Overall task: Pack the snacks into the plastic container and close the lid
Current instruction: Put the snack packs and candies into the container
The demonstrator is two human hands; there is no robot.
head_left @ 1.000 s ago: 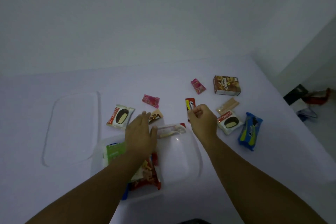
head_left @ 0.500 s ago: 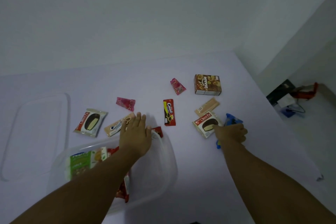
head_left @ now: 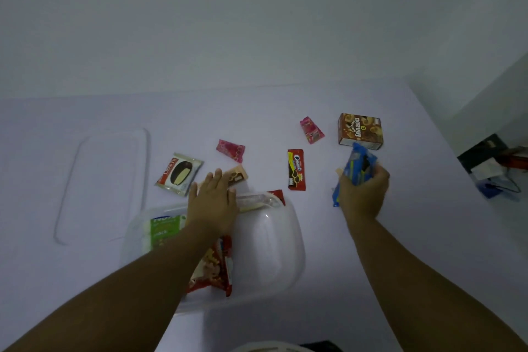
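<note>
Right hand has a firm grip on the blue pack, lifted off the counter. Left hand lies flat, fingers spread, on the container rim; lid well left.

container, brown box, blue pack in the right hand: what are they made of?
Container: looks like translucent plastic, glossy; the snacks show through its wall.
Brown box: probably printed cardboard, with flat faces and sharp edges.
Blue pack, gripped in the right hand: likely thin plastic film; it looks shiny and crinkled.
</note>
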